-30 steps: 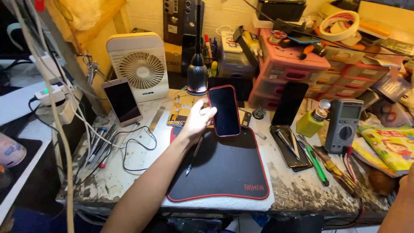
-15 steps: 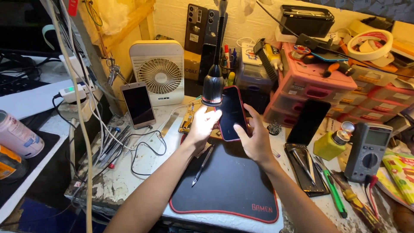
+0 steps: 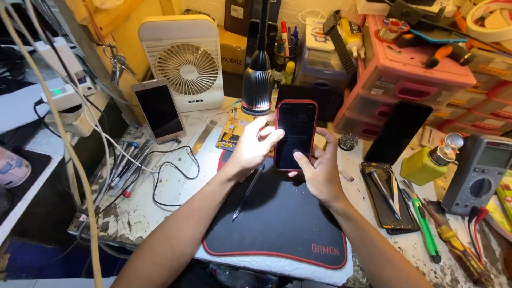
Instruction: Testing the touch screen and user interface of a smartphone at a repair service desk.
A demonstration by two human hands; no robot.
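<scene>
1. Two hands on one item: we hold a phone in a red case (image 3: 296, 134) upright above the black work mat (image 3: 277, 224), just under the lamp head (image 3: 257, 88).
2. Our left hand (image 3: 250, 149) is closed around the phone's left edge, thumb and fingers pinching it.
3. Our right hand (image 3: 320, 170) cups the phone from below and to the right, with the thumb lying on the lower part of the glass.
4. Phone screen: lit and showing a dim display, so we judge the handset assembled and powered. Whether any checking is finished we cannot tell.
5. On the mat, just left of the hands: one thin dark probe or pen (image 3: 246, 193), lying loose and untouched.
6. Behind the phone: a bare circuit board (image 3: 230, 130) flat on the bench.
7. Left side: a second phone with a pale frame (image 3: 158, 111), leaning against a white desk fan (image 3: 184, 64), beside a row of small tools (image 3: 125, 162).
8. Right side: a dark phone (image 3: 397, 133) propped against pink drawers (image 3: 416, 80), a yellow-green bottle (image 3: 426, 162), a grey meter (image 3: 480, 170), and a green-handled screwdriver (image 3: 424, 221).
</scene>
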